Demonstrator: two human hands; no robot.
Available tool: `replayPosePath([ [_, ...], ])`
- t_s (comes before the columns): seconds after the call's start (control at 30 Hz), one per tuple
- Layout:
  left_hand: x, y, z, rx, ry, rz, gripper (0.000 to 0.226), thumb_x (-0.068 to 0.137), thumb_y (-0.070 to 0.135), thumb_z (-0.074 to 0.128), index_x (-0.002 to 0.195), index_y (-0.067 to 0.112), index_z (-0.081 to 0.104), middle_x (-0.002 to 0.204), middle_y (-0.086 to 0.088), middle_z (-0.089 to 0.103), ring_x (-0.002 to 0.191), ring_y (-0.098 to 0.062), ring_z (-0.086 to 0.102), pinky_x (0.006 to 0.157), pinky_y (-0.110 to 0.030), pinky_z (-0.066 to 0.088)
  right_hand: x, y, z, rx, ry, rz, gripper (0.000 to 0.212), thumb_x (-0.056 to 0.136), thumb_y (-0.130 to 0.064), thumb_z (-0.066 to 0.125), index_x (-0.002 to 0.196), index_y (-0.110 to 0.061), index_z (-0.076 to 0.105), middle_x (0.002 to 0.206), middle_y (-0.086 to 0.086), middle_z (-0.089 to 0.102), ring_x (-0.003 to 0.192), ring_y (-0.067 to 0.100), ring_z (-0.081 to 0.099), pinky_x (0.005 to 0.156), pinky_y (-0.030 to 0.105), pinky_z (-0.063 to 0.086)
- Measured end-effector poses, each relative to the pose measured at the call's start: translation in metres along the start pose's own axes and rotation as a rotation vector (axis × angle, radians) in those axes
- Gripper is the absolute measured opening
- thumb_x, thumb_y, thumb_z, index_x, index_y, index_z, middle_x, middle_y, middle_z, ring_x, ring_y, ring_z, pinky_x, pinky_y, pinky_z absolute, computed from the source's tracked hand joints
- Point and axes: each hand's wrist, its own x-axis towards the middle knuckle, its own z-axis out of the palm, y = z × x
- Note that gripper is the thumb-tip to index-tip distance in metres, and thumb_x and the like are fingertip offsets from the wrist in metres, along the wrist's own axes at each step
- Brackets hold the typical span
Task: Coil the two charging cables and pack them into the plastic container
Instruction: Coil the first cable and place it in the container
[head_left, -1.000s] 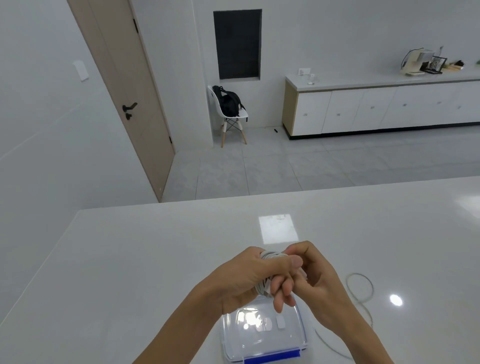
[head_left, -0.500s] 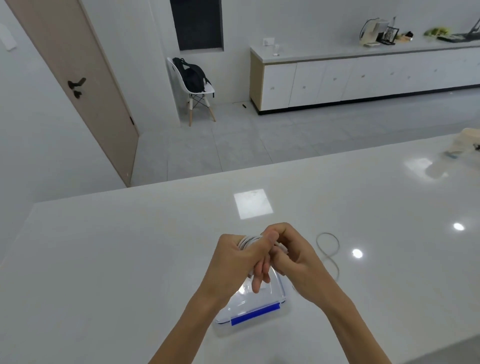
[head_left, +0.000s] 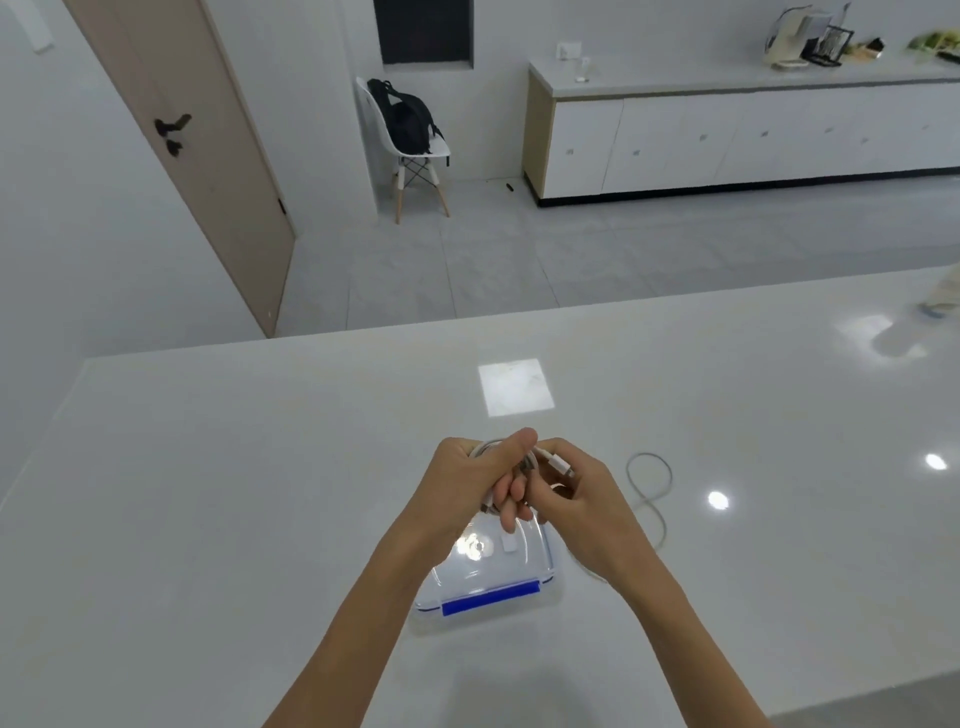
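Shows a blue strip (head_left: 491, 605) along the near edge of the clear plastic container (head_left: 535, 564); any print on it is too blurred to read. Rests flat on the glossy white tabletop (head_left: 260, 493), directly under both hands, its far end hidden by them. Within its outline, a small white block (head_left: 509, 544), perhaps a charger plug, next to a bright patch of glare.

Grips, in the left hand (head_left: 467, 483), a coil of white charging cable (head_left: 529, 467): fingers (head_left: 506, 512) curled tight round the loops from beneath, thumb laid across the top. Pinches, in the right hand (head_left: 587, 499), the free end of that same cable just behind its white connector (head_left: 558, 464): fingers bent close together, with the connector lying over them and pointing right and away. Presses the two hands against each other, raised above the far half of the container, so that only short stretches of the coil show between them.

On the tabletop just right of the right hand, apart from it, a second white cable (head_left: 649, 454): uncoiled, bent into a loose round loop, then trailing toward the near side and passing out of sight behind the right wrist. Outside the container, near its right edge.

Beyond the tabletop, a tiled floor, a white chair (head_left: 415, 150) with a black backpack (head_left: 405, 119) on its seat, a tan door (head_left: 208, 171) with a dark handle at left, and a long run of white cabinets (head_left: 727, 140) at right, with small items on top too blurred to name.
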Motion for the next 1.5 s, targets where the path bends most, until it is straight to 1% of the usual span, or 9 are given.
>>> replayPosePath([
  [0.17,0.003,0.004,0.036,0.102,0.285,0.163,0.05,0.091,0.031,0.064,0.047,0.009,0.056,0.044,-0.009,0.057,0.044,-0.02,0.061,0.062,-0.028,0.058,0.016,-0.001,-0.028,0.053,-0.1,-0.056,0.015,0.099,-0.007,0.051,0.092,-0.009,0.065,0.069,-0.004,0.068,0.063,0.008,0.066,0.065,0.017,0.052],
  [0.33,0.01,0.002,0.065,0.201,0.442,0.253,0.04,0.081,0.042,0.063,0.056,0.011,0.061,0.046,0.005,0.055,0.044,-0.007,0.055,0.054,-0.015,0.05,0.031,0.006,-0.059,0.006,-0.261,-0.133,0.014,0.102,-0.016,0.046,0.103,-0.024,0.058,0.085,-0.01,0.065,0.079,0.016,0.068,0.082,0.033,0.057],
  [0.57,0.031,0.009,0.056,0.556,0.5,0.364,0.046,0.073,0.078,0.048,0.086,0.035,0.053,0.092,0.011,0.045,0.085,-0.009,0.052,0.068,-0.009,0.048,0.05,0.01,-0.081,0.018,-0.25,-0.294,0.014,0.1,-0.029,0.048,0.111,-0.027,0.055,0.104,-0.016,0.061,0.099,0.015,0.064,0.089,0.027,0.054],
  [0.8,0.061,0.009,0.05,0.491,0.329,0.141,0.042,0.083,0.061,0.044,0.077,0.02,0.051,0.07,0.005,0.053,0.058,-0.003,0.053,0.061,-0.014,0.047,0.069,0.02,-0.096,0.136,-0.371,-0.159,0.05,0.097,-0.035,0.052,0.145,-0.04,0.037,0.107,-0.01,0.063,0.101,0.01,0.063,0.093,0.028,0.054],
  [0.93,0.072,0.006,0.049,0.426,0.228,0.064,0.049,0.085,0.063,0.042,0.067,0.018,0.048,0.053,0.012,0.045,0.05,-0.004,0.042,0.059,-0.017,0.041,0.079,0.017,-0.098,0.153,-0.304,-0.168,0.036,0.096,-0.036,0.053,0.131,-0.035,0.058,0.083,-0.009,0.068,0.077,0.006,0.062,0.068,0.019,0.051],
  [1.07,0.07,0.003,0.047,0.185,0.117,-0.059,0.062,0.087,0.065,0.042,0.054,0.012,0.041,0.061,-0.008,0.042,0.068,-0.02,0.046,0.085,-0.027,0.046,0.081,0.013,-0.091,0.211,-0.195,-0.225,0.025,0.094,-0.013,0.06,0.114,-0.023,0.07,0.069,-0.017,0.068,0.058,0.0,0.06,0.059,0.009,0.044],
  [1.23,0.068,0.006,0.038,0.068,0.096,-0.108,0.08,0.074,0.071,0.047,0.078,-0.007,0.061,0.078,-0.009,0.058,0.086,-0.011,0.06,0.093,-0.024,0.043,0.083,0.017,-0.081,0.084,-0.198,-0.262,0.073,0.092,-0.026,0.064,0.15,-0.046,0.023,0.069,-0.012,0.061,0.065,0.006,0.059,0.067,0.018,0.049],
  [1.3,0.066,0.006,0.038,0.029,0.117,-0.128,0.059,0.079,0.063,0.046,0.084,0.011,0.073,0.081,-0.007,0.066,0.095,-0.008,0.063,0.094,-0.024,0.044,0.082,0.018,-0.079,-0.093,-0.201,-0.36,0.077,0.093,-0.039,0.057,0.147,-0.058,0.006,0.076,-0.008,0.062,0.073,0.013,0.062,0.078,0.024,0.054],
  [1.5,0.064,0.005,0.028,-0.062,0.1,-0.216,0.057,0.088,0.057,0.054,0.052,0.016,0.042,0.076,-0.011,0.055,0.079,-0.023,0.058,0.093,-0.039,0.056,0.073,0.017,-0.076,-0.181,-0.297,-0.379,0.072,0.1,-0.037,0.043,0.143,-0.062,-0.01,0.102,-0.002,0.062,0.087,0.015,0.066,0.082,0.029,0.057],
])
